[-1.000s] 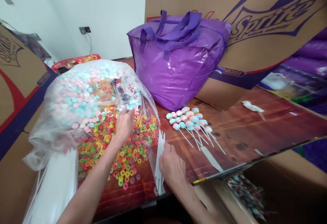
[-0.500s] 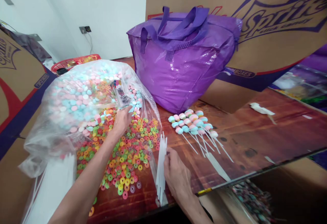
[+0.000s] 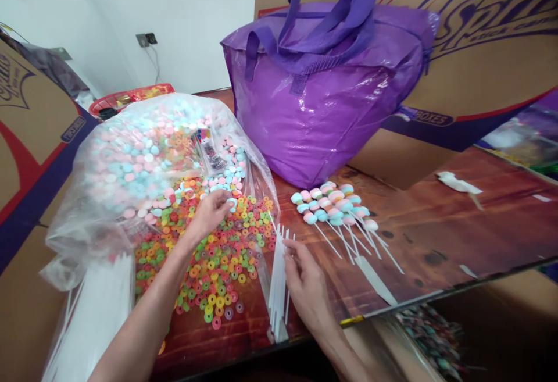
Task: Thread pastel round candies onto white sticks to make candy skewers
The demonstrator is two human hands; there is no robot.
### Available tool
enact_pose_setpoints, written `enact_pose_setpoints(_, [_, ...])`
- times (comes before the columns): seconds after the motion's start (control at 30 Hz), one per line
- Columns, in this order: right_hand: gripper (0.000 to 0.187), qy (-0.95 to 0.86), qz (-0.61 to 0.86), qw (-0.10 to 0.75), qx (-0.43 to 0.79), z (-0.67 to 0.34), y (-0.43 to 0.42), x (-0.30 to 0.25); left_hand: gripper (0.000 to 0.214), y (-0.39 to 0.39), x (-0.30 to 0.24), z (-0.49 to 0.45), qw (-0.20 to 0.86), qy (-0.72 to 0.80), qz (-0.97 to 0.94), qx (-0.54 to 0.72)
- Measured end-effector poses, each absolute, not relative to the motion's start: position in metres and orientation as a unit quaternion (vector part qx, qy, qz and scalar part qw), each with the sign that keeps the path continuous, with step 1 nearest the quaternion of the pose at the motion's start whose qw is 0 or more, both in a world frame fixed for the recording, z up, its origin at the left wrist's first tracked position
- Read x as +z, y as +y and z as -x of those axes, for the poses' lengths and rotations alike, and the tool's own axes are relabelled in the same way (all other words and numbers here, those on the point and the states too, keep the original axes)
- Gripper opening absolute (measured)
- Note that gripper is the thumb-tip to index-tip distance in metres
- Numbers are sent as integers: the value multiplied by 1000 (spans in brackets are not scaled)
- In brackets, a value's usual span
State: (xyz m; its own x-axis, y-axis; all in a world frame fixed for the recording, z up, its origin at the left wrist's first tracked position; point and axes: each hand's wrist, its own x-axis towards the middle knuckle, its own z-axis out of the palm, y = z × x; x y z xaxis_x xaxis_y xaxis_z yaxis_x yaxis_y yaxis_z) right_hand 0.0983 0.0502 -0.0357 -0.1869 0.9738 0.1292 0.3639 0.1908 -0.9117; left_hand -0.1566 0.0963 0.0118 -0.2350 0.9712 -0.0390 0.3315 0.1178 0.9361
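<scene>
My left hand (image 3: 211, 212) reaches into the mouth of a big clear plastic bag (image 3: 131, 167) and pinches a pale blue and pink round candy there. Colourful ring candies (image 3: 218, 260) spill from the bag onto the wooden table. My right hand (image 3: 305, 280) rests beside a bundle of white sticks (image 3: 279, 277), with its fingertips closed on the top of one stick. To the right lies a cluster of finished sticks topped with pink and blue candies (image 3: 331, 207).
A shiny purple tote bag (image 3: 326, 91) stands behind the candies, leaning on large printed cardboard boxes (image 3: 479, 39). Another box (image 3: 30, 138) is at the left, and a sheaf of white sticks (image 3: 96, 318) lies below the bag. The table edge (image 3: 392, 312) runs near my right arm.
My left hand drew back slightly toward the bag's mouth and pinched a pale candy. My right hand shifted up along the white sticks and fanned them. The view tilted down and right.
</scene>
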Motion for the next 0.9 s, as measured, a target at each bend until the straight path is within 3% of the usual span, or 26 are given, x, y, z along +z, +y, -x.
enact_pose_setpoints(0.23, [27,-680,484,379,399,-86,46,-33,17,88,16,157,355,671,-542,359])
enact_pose_setpoints(0.67, [25,-711,422,375,419,-71,40,-25,23,74,3,143,140,758,-606,194])
enact_pose_setpoints(0.9, [23,-726,406,320,452,-72,39,-21,20,53,3,132,185,735,-563,330])
